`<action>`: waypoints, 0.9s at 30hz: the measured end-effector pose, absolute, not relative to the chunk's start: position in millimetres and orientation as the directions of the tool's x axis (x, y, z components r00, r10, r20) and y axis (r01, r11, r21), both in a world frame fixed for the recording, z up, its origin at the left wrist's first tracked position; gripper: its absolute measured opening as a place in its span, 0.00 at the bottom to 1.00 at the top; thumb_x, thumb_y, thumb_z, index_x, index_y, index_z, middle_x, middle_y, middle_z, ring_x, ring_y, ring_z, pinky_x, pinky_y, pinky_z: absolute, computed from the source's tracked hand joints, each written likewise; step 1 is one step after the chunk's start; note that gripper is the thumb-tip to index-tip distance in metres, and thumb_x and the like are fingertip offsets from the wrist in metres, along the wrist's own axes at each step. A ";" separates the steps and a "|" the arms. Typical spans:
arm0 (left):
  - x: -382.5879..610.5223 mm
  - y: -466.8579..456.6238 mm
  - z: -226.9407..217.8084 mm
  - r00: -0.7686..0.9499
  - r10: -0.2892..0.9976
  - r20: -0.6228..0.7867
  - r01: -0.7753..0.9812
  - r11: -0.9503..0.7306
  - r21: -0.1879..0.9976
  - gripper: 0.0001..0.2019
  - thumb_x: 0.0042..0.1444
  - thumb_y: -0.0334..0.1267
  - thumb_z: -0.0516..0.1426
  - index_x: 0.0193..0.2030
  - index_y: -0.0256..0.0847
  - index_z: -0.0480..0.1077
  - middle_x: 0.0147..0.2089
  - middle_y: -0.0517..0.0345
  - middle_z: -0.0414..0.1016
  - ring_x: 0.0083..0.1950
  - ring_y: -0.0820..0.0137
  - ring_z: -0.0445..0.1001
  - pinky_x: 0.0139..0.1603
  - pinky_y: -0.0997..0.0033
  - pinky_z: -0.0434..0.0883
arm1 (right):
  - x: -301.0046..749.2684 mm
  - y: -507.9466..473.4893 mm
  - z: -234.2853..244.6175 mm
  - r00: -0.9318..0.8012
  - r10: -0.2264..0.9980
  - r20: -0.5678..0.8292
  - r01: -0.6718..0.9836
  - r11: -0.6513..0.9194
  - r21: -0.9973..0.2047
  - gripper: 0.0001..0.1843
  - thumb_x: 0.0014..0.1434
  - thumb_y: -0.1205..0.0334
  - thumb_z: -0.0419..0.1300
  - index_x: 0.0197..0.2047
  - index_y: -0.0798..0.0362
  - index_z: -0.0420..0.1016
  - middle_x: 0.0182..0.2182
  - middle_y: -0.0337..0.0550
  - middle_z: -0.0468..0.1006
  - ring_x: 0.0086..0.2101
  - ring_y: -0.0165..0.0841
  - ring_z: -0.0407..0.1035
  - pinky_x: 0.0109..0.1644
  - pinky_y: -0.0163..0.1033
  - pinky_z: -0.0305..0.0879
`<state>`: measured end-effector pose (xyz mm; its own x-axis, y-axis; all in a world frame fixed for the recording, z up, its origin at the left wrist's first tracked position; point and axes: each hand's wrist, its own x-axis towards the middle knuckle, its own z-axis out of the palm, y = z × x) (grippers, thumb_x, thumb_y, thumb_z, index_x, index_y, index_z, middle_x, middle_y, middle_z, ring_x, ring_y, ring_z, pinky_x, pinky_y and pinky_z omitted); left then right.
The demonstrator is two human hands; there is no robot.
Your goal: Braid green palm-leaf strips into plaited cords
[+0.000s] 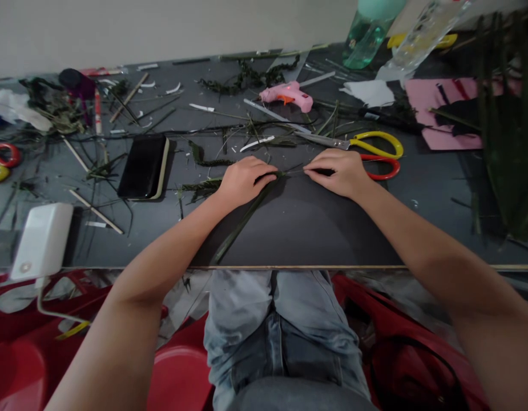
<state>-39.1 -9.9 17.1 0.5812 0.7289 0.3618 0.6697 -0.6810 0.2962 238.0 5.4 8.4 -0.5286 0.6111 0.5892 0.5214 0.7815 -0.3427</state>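
My left hand (249, 180) pinches a green leaf strip (242, 224) whose long tail slants down toward the table's front edge. Facing it across a small gap, my right hand (334, 172) is closed, thumb against fingertips, on a thin strand (294, 170) that runs to the leaf strip by my left fingertips. Whether the strand is wire or fibre I cannot tell. Scissors (377, 144) with one yellow and one red handle lie just behind my right hand. Left of my left hand rests a braided piece of leaf (200, 187).
A black phone (144, 168) and a white power bank (44, 240) lie to the left. A pink glue gun (287, 96) sits behind my hands. Bottles (369, 39), pink paper (450, 114) and long leaves (506, 142) are on the right. Scraps and sticks litter the dark table (332, 234).
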 end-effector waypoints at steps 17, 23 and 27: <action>-39.8 -8.5 15.8 0.593 0.723 0.354 0.672 -0.686 0.277 0.15 0.68 0.44 0.54 0.50 0.41 0.79 0.44 0.50 0.83 0.47 0.62 0.79 0.50 0.61 0.74 | 237.9 4.7 11.2 -0.539 0.613 0.577 0.529 0.780 -0.334 0.08 0.63 0.60 0.62 0.37 0.48 0.84 0.34 0.43 0.86 0.34 0.36 0.80 0.39 0.43 0.76; -39.9 -8.5 14.7 0.593 0.721 0.358 0.673 -0.688 0.271 0.16 0.68 0.45 0.53 0.50 0.41 0.79 0.43 0.50 0.83 0.47 0.62 0.79 0.49 0.61 0.74 | 237.2 4.3 11.9 -0.527 0.621 0.580 0.523 0.775 -0.355 0.08 0.63 0.60 0.62 0.36 0.49 0.84 0.33 0.43 0.85 0.34 0.36 0.80 0.39 0.42 0.76; -40.1 -8.7 15.7 0.591 0.727 0.348 0.669 -0.684 0.291 0.17 0.68 0.45 0.52 0.50 0.40 0.79 0.43 0.49 0.83 0.47 0.62 0.79 0.50 0.60 0.74 | 237.4 4.1 11.7 -0.516 0.647 0.561 0.523 0.757 -0.392 0.08 0.63 0.60 0.62 0.36 0.47 0.84 0.34 0.42 0.85 0.34 0.37 0.79 0.40 0.43 0.76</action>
<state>-40.1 -8.7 15.7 0.5913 0.7274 0.3483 0.6692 -0.6836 0.2914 237.4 4.1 11.7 -0.5159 0.6472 0.5612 0.5227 0.7568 -0.3923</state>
